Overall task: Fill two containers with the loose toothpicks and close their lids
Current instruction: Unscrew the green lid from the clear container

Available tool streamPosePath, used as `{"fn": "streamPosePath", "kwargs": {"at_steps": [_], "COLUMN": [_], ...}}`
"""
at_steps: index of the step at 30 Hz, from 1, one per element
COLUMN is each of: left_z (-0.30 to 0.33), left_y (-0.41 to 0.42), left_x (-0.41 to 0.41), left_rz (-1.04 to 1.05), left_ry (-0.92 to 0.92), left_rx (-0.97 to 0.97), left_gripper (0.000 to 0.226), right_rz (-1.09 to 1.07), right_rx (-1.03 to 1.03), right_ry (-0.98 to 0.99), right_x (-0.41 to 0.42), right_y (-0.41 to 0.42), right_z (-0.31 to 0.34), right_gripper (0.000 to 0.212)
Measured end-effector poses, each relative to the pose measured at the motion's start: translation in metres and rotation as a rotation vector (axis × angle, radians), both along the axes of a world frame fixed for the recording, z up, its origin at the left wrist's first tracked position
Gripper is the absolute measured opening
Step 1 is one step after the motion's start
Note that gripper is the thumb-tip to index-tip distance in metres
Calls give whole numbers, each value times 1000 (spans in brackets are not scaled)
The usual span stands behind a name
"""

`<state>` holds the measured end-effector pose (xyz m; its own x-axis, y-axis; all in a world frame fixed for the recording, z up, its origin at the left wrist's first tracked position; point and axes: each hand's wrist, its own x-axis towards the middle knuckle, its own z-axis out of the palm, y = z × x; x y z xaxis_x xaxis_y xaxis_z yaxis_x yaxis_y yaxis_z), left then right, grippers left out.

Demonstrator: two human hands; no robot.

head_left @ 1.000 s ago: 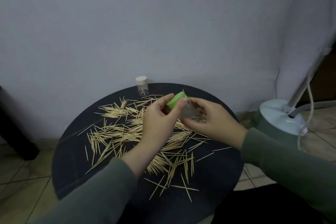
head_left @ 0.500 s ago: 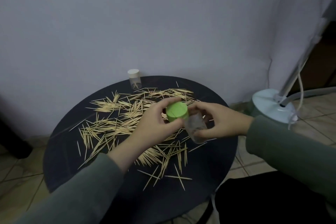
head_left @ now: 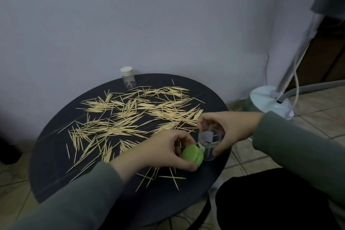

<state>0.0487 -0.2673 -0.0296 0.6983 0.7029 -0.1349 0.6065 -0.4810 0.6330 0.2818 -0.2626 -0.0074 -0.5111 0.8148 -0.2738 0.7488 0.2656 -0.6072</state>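
Loose wooden toothpicks (head_left: pixel 130 117) lie scattered over the round dark table (head_left: pixel 56 173). My left hand (head_left: pixel 164 151) grips a green lid (head_left: pixel 192 157) low at the table's front right. Right beside it, my right hand (head_left: pixel 229 129) holds a clear open container (head_left: pixel 209 145) upright, fingers curled round its rim and side. A second clear container with a white lid (head_left: pixel 127 77) stands shut at the far edge of the table.
A wall rises close behind the table. A pale green lamp base (head_left: pixel 268 101) with a pole and cable sits on the tiled floor to the right. A dark shape (head_left: pixel 270 201) lies below my right arm.
The green lid has come off the clear container. Both hands have dropped toward the table's front right, the lid in my left hand and the open container in my right.
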Motion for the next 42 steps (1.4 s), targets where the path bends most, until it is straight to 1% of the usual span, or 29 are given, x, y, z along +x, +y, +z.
{"fn": "streamPosePath", "kwargs": {"at_steps": [2, 5, 7, 9, 11, 13, 15, 19, 22, 26, 29, 32, 34, 36, 38, 40, 42], "left_z": [-2, -6, -9, -10, -10, -4, 3, 5, -1, -2, -3, -5, -5, -2, 6, 12, 11], "left_y": [-1, -3, -4, -5, -4, -1, 3, 1, 0, 9, 17, 23, 27, 28, 24, 19, 16], "left_x": [2, 5, 8, 9, 9, 6, 1, -7, -6, -9, -14, -18, -21, -23, -24, -25, -25], "left_rz": [2, 2, -12, -10, -3, 7, 11, -29, -28, 26, 74, 127, 144, 113, 39, -32, -72], "left_ry": [36, 33, 38, 56, 85, 131, 210, 385, 411, 381, 347, 349, 341, 303, 280, 325, 399], "left_rx": [30, 70, 96, 110, 139, 179, 178, 42, 37, 17, 11, 107, 147, 140, 59, -27, -63], "left_gripper": [51, 59, 63, 66, 69, 66, 58, 45, 40, 28, 20, 17, 15, 12, 13, 17, 20], "right_rz": [-7, -6, -21, -52, -91, -115, -112, -81, -52, -34, -41, -41, -38, -37, -33, -7, 17], "right_rx": [-39, -70, -48, 9, 72, 106, 122, 171, 219, 219, 211, 216, 234, 229, 202, 209, 229], "right_ry": [-49, -230, -364, -419, -400, -365, -329, -290, -281, -269, -208, -127, -97, -59, -4, 19, 10], "right_x": [0, 1, 3, 6, 10, 12, 12, 10, 8, 5, 4, -2, -6, -10, -10, -8, -7], "right_y": [0, 2, 8, 15, 23, 29, 33, 37, 40, 43, 44, 46, 49, 50, 49, 49, 50], "right_z": [4, 8, 5, 0, -5, -7, -9, -16, -21, -27, -32, -38, -41, -42, -41, -42, -44], "right_gripper": [69, 83, 78, 58, 36, 24, 21, 15, 8, 8, 5, 10, 6, 9, 13, 17, 22]}}
